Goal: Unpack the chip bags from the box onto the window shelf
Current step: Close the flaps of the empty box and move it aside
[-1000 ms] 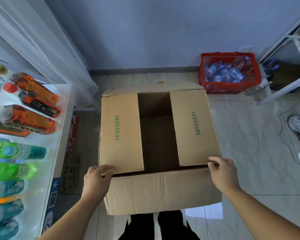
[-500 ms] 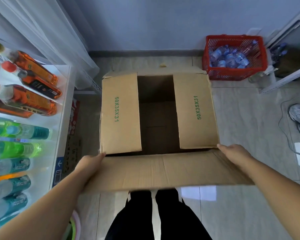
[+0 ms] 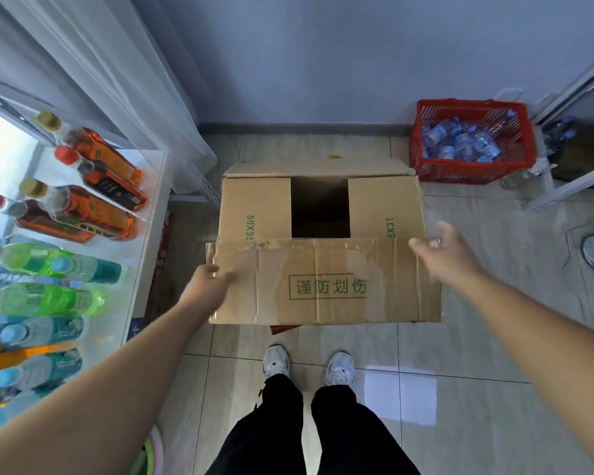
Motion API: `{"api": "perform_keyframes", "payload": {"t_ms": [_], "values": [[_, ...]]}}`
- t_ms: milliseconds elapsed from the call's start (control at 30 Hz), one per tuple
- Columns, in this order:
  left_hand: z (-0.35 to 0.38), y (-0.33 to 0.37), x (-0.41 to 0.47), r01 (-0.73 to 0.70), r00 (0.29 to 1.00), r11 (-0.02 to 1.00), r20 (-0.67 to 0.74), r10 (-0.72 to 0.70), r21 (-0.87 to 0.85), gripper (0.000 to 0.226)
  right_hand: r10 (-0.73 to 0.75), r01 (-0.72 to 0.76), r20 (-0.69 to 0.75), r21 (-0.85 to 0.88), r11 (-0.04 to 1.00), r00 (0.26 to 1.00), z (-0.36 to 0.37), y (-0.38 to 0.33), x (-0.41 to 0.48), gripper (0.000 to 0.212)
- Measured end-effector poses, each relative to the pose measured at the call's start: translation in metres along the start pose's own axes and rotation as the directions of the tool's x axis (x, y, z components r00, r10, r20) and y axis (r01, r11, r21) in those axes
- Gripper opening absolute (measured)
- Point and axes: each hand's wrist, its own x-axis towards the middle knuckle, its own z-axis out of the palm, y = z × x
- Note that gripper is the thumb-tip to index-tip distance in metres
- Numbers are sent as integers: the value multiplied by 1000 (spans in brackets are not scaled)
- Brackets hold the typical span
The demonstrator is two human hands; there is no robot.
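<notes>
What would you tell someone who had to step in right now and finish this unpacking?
Left hand grips the near flap's left edge. Right hand open, fingers spread by the flap's right corner; contact unclear, blurred.
Box on the floor: side flaps folded in, near flap across its front half, dark gap behind.
Done: nothing unpacked; no chip bags visible, window shelf shows only bottles.
Left: open the flaps, lift the bags out, set them on the shelf.

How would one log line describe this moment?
box: on floor, side flaps folded in | left hand: grips near flap, left edge | right hand: blurred at flap's right corner | chip bags: none visible
</notes>
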Motion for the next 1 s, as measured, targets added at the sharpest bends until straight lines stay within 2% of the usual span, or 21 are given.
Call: {"api": "perform_keyframes", "payload": {"t_ms": [33,100,200,267,367,500,600,733,867,967,1000], "values": [[11,-1,-1,-57,997,992,51,52,109,60,-69,73,46,-91,993,997,17,1,-6,80],[31,-9,-2,-156,980,928,172,102,337,68,-118,164,201,-236,958,973,50,10,-13,78],[55,-28,6,-280,952,729,276,130,625,93,-74,251,371,-455,855,926,86,35,-6,81],[69,-40,8,-306,947,624,298,121,719,103,-64,296,410,-533,792,910,100,50,2,82],[89,-50,4,-307,952,504,262,159,807,101,-115,297,337,-560,773,935,110,57,3,71],[100,-46,5,-279,958,518,194,213,809,80,-223,271,154,-546,793,963,103,45,15,40],[98,-43,11,-300,947,516,182,266,802,79,-217,214,50,-474,854,975,85,24,48,31],[93,-46,25,-332,929,478,193,316,813,80,-141,114,-76,-282,953,987,53,-13,106,29],[94,-49,39,-359,908,445,197,370,820,92,-106,75,-187,-169,983,977,26,-58,165,35],[98,-54,47,-368,894,393,203,400,843,96,-92,78,-185,-85,993,978,18,-80,200,42],[98,-54,48,-374,886,386,202,417,843,97,-70,62,-171,-49,997,983,18,-82,210,51]]}}
